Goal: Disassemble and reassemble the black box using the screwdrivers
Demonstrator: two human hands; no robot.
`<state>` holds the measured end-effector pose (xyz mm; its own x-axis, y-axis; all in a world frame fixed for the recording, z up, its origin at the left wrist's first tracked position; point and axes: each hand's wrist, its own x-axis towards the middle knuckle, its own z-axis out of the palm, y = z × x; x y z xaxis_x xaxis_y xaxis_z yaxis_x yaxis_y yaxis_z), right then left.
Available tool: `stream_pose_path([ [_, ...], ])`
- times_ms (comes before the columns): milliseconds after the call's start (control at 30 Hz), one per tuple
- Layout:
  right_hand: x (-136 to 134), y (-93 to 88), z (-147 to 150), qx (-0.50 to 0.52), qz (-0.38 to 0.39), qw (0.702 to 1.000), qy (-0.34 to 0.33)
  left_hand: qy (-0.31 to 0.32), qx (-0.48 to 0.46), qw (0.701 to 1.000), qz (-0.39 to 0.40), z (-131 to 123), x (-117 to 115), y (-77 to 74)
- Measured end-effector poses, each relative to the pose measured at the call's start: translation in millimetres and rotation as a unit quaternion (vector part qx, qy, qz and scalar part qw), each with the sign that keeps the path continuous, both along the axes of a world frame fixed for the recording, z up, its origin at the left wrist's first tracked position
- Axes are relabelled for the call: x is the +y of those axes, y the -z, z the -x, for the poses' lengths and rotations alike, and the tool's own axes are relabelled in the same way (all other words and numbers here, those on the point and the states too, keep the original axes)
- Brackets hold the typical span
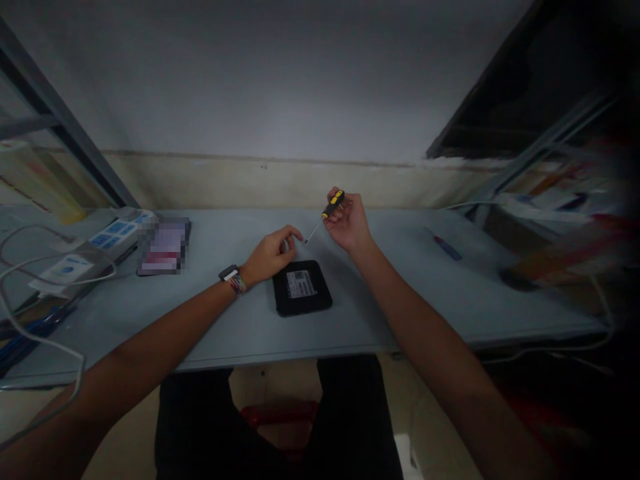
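A screwdriver (333,203) with a black and yellow handle is in my right hand (350,225), raised over the table. Its thin metal shaft slants down to the left, the tip close to the fingertips of my left hand (271,255). That left hand rests at the upper left corner of a flat black square device (320,293), its fingers loosely bent with a gap between thumb and forefinger. Nothing shows in this hand. The device lies flat, a white printed label (301,284) facing up.
On the left are a phone (165,247), a white power strip (100,247) and loose white cables (30,330). A second screwdriver (447,248) lies to the right, near blurred items. A wall (280,87) stands behind the table; its front edge (290,357) runs above my legs.
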<state>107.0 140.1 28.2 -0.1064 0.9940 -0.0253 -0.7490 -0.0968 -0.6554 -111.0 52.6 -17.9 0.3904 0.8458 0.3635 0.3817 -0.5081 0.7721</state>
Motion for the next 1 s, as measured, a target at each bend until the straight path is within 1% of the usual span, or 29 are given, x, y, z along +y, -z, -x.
stream_pose_path([
  [100,1.9,4.1,-1.4,0.012,0.015,1.000,-0.009,-0.005,-0.020,1.000,0.021,-4.9,-1.0,0.3],
  [200,2.6,6.4,0.0,0.019,0.012,1.000,-0.016,-0.019,-0.035,0.999,0.029,-8.3,0.0,3.3],
  [333,6.1,9.4,0.8,0.009,0.005,1.000,-0.020,-0.034,-0.066,0.997,-0.017,-10.5,2.1,9.9],
  [433,11.1,12.1,-1.4,0.004,0.003,1.000,-0.015,-0.041,-0.053,0.996,-0.053,-9.5,2.8,10.9],
  [500,14.7,15.2,-4.1,0.010,0.005,1.000,-0.012,-0.055,-0.019,0.996,-0.071,-3.7,4.6,5.8],
  [567,17.9,20.3,-7.3,0.017,0.019,1.000,-0.007,-0.073,0.038,0.993,-0.086,8.9,8.4,-5.6],
  [667,21.9,31.0,-11.8,0.015,0.050,0.999,0.000,-0.118,0.143,0.978,-0.093,38.8,12.7,-30.0],
  [733,24.8,37.8,-14.0,0.012,0.061,0.998,-0.001,-0.157,0.191,0.966,-0.076,60.2,8.8,-43.6],
  [767,26.3,40.7,-14.9,0.012,0.062,0.998,-0.003,-0.172,0.211,0.960,-0.068,69.4,3.8,-47.6],
  [800,27.9,43.0,-15.6,0.013,0.063,0.998,-0.004,-0.183,0.232,0.953,-0.061,77.2,-3.0,-49.3],
  [867,31.2,46.3,-16.6,0.013,0.062,0.998,-0.006,-0.194,0.271,0.941,-0.053,87.8,-20.2,-46.1],
  [933,34.2,48.6,-17.5,0.013,0.060,0.998,-0.007,-0.192,0.306,0.931,-0.045,93.0,-37.4,-37.5],
  [1000,36.5,50.8,-18.2,0.012,0.057,0.998,-0.008,-0.207,0.330,0.920,-0.036,95.1,-49.5,-28.7],
])
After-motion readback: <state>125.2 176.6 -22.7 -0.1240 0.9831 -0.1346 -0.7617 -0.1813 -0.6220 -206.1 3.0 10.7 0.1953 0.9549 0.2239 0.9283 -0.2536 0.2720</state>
